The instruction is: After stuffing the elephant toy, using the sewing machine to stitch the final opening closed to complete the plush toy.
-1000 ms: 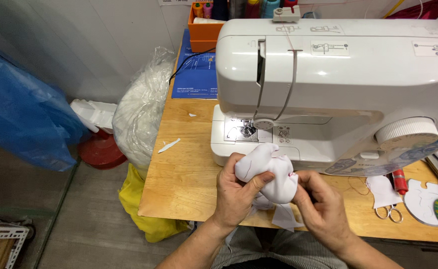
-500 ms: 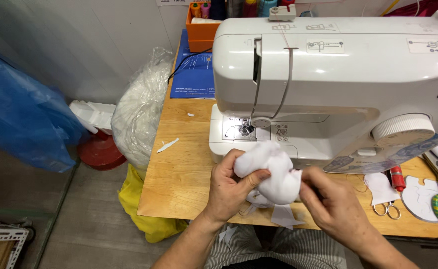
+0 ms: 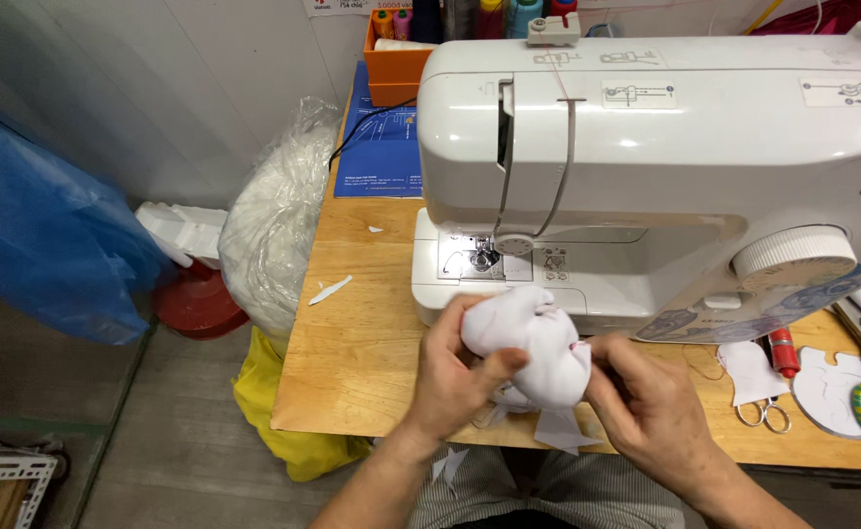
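Left hand clamped round white stuffed fabric piece, fingers curled over top, thumb pressed into front. Right hand pinching its right side, fingers closed on cloth. Piece held above counter edge, just before white sewing machine, probably for close shaping. Blue printed sheet flat behind machine; orange box of thread spools beyond. Small scissors at right.
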